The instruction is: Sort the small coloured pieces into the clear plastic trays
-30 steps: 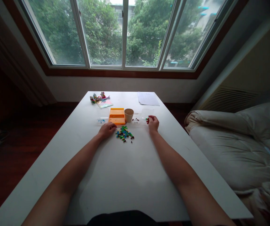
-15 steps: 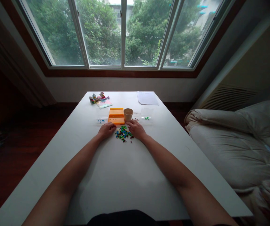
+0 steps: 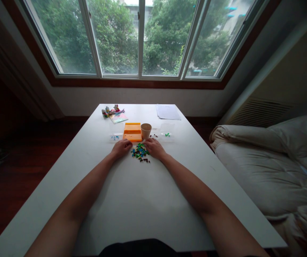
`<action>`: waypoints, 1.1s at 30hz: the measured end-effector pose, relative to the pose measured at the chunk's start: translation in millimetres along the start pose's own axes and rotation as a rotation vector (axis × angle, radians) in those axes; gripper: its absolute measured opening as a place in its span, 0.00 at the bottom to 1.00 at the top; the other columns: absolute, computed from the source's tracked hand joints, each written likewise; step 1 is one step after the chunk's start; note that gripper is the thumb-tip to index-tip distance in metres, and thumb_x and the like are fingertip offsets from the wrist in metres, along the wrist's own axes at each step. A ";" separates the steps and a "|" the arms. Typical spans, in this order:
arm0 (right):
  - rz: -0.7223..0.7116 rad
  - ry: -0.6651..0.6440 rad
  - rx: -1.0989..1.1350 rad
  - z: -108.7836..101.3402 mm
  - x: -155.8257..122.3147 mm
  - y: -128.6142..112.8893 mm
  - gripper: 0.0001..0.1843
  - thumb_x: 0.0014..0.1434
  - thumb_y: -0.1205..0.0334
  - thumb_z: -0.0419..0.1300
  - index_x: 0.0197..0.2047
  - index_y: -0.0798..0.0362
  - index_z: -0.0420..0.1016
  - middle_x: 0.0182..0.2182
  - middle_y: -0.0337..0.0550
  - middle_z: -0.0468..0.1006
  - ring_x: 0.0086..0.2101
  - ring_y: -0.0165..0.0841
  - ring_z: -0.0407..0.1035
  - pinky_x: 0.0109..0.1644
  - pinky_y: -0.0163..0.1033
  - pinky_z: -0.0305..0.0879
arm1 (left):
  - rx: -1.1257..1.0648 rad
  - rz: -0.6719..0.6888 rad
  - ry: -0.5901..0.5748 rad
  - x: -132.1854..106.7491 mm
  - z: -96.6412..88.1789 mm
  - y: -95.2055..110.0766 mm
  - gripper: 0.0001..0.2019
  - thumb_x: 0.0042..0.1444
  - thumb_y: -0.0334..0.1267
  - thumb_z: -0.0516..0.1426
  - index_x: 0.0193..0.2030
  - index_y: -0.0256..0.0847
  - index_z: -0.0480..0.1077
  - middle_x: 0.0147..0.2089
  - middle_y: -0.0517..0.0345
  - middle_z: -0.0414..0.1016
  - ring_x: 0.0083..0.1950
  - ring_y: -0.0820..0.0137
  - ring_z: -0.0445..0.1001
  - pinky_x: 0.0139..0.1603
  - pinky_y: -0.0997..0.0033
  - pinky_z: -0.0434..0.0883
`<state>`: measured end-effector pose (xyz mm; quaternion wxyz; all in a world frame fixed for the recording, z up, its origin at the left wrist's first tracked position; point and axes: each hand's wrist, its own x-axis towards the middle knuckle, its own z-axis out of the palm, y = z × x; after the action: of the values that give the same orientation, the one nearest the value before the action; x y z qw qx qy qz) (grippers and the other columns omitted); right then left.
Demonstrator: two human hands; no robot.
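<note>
A small heap of green, blue and dark building bricks [image 3: 139, 152] lies on the white table [image 3: 142, 200]. My left hand [image 3: 121, 147] rests just left of the heap with its fingers curled down on the table. My right hand [image 3: 155, 147] lies at the heap's right edge, fingers bent onto the bricks; whether it holds one is hidden. Behind the heap stand an orange tray [image 3: 132, 131] and a brown paper cup [image 3: 146, 130].
Clear little boxes sit at either side: one with blue bits [image 3: 115, 137], others with dark and green bits [image 3: 165, 132]. Farther back lie a toy figure set [image 3: 112, 111], a coloured booklet [image 3: 119, 117] and white paper [image 3: 167, 111]. A padded couch [image 3: 273, 157] stands right of the table.
My right hand came back from the clear box with green bits, on the right, to the right edge of the brick heap. My left hand has stayed put.
</note>
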<state>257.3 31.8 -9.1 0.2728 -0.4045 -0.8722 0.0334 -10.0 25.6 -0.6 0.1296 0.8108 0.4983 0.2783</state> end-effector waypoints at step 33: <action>0.032 0.016 0.029 0.4 0.7 0.3 0.10 0.65 0.64 0.59 0.44 0.47 0.82 0.43 0.46 0.79 0.45 0.37 0.69 0.52 0.41 0.66 | 0.018 -0.003 0.001 0.5 1.0 -1.5 0.11 0.61 0.43 0.54 0.39 0.44 0.78 0.37 0.55 0.74 0.35 0.68 0.70 0.37 0.70 0.65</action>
<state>257.0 32.7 -9.2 0.2851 -0.4147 -0.8628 0.0471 -10.3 26.7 -2.0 0.1225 0.8112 0.5020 0.2739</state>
